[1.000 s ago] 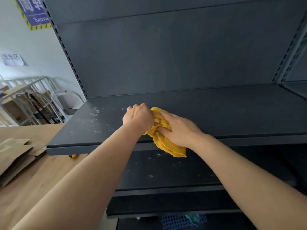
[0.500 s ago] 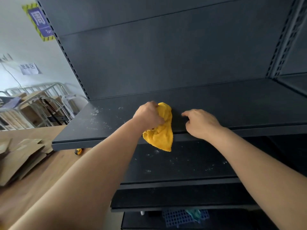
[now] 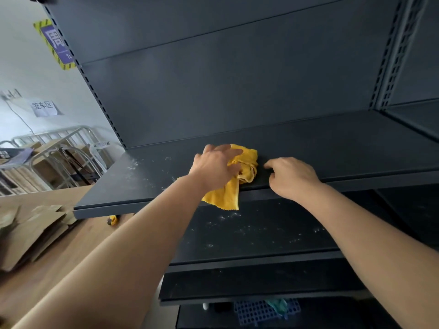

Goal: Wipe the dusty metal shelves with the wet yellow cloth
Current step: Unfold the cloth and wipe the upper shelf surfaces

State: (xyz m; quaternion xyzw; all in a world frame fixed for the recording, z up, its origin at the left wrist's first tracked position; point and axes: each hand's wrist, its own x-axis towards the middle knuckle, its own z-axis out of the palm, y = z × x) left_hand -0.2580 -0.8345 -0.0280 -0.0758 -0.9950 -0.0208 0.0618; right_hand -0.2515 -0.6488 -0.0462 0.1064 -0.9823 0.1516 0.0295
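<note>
- Currently facing a dark grey metal rack: upper shelf [image 3: 332, 148] across the middle of the view, lower shelf [image 3: 261, 231] beneath it, plain back panel [image 3: 237, 91] behind.
- Yellow cloth [image 3: 247, 160] lies bunched on the upper shelf near its front edge. One corner hangs down over the edge in front of the lower shelf.
- Left hand [image 3: 217, 166] lies palm-down on the left part of the cloth. Its fingers are fairly straight and spread, pressing the cloth onto the shelf rather than gripping it.
- Right hand [image 3: 293, 176] rests on the front edge of the same shelf, just right of the cloth and not touching it. Its fingers are loosely curled with the tips on the metal, and it holds nothing.
- White dust specks [image 3: 135, 165] are scattered over the left end of the upper shelf, left of the cloth. More specks dot the lower shelf.
- Blue perforated crate [image 3: 259, 309] sits at the bottom of the rack, partly hidden.
- Left of the rack: flattened cardboard [image 3: 31, 231] on a wooden floor [image 3: 59, 269], metal frames [image 3: 59, 150] against the wall, a paper notice [image 3: 44, 108] and a purple sign [image 3: 55, 43] with a yellow border above.
- Small yellow object [image 3: 112, 219] shows on the floor just under the upper shelf's left end; too small to identify.
</note>
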